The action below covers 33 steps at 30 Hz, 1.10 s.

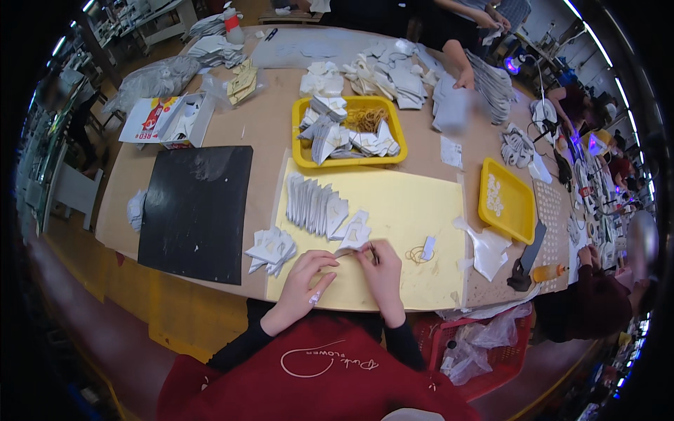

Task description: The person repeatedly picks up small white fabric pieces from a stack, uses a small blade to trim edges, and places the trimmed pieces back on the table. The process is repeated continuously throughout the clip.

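Observation:
A white cut fabric piece (354, 237) lies on the pale yellow sheet (407, 203), just ahead of my hands. My right hand (382, 277) is closed at the piece's near right edge, with a thin dark tool (375, 254) between its fingers; its exact kind is too small to make out. My left hand (303, 282) is close to the near left edge, fingers curved and thumb apart. A small white patch sits on its thumb. Beyond the hands stands a row of stacked white pieces (309, 205). A looser pile of white pieces (271, 248) lies left of them.
A yellow tray (300, 156) holds white bundles and rubber bands. Right are rubber bands (419, 255), another yellow tray (523, 234) and an orange-capped bottle (547, 272). A black board (193, 210) lies left. Across the table, a co-worker's hand (463, 76) touches stacked pieces.

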{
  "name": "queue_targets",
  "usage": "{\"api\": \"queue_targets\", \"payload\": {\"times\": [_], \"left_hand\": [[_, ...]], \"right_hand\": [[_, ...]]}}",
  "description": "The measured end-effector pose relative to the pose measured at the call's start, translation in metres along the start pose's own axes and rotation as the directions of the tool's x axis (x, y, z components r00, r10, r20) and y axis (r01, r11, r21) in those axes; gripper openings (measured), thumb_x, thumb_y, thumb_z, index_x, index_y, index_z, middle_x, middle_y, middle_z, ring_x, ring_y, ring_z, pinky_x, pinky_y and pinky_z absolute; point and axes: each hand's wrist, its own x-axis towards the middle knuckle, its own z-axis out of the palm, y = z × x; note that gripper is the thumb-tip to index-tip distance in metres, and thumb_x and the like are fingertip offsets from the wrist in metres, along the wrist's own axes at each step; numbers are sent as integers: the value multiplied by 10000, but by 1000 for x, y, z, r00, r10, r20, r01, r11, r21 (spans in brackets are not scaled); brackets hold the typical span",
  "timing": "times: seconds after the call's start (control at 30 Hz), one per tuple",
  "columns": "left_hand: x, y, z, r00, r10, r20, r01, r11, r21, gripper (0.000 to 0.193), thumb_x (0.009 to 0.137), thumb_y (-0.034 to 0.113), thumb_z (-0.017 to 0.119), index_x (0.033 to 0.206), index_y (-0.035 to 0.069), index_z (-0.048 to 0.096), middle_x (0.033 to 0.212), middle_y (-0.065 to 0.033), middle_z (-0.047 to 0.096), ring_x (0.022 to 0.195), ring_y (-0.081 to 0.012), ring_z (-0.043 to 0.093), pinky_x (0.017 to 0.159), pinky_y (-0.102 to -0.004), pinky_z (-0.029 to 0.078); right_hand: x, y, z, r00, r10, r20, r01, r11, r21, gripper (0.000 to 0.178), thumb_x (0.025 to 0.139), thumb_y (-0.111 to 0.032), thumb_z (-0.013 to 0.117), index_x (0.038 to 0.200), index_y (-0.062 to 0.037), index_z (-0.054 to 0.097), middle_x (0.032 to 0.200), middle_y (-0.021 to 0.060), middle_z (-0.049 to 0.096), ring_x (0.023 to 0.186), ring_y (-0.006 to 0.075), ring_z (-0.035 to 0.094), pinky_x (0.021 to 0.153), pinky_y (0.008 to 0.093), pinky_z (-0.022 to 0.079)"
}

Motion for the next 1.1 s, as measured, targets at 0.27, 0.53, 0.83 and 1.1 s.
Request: {"api": "queue_targets", "payload": {"times": [0.27,0.53,0.83,1.1], "left_hand": [[12,13,1,980,-172,97,186,970,-157,169,879,120,743,970,-14,693,858,-90,689,800,-153,640,758,-282,487],[21,24,-14,962,-153,224,247,839,-484,157,947,110,671,1029,-24,656,923,-26,660,887,-79,575,794,-246,461],[19,25,-5,975,-144,167,215,793,-571,121,944,83,665,1017,-10,636,1114,-58,580,1041,-119,530,886,-277,445],[25,32,-7,999,39,-19,-42,969,-245,151,849,89,736,927,6,637,1302,-149,556,1283,-299,493,1020,-378,427]], "right_hand": [[-10,-40,-29,995,63,83,-85,954,288,76,834,-47,767,871,-16,707,647,-81,499,563,-3,351,506,190,254],[-3,-48,-26,966,172,195,-255,772,582,107,877,-41,737,960,9,689,683,-95,509,590,-4,365,525,183,264],[-14,-59,-32,959,191,211,-283,727,626,164,927,-23,673,1082,31,672,842,-19,638,733,20,547,650,174,416],[-15,-56,-30,944,175,280,-302,802,516,178,955,-67,650,1106,23,674,882,9,669,771,31,579,698,189,465]]}}
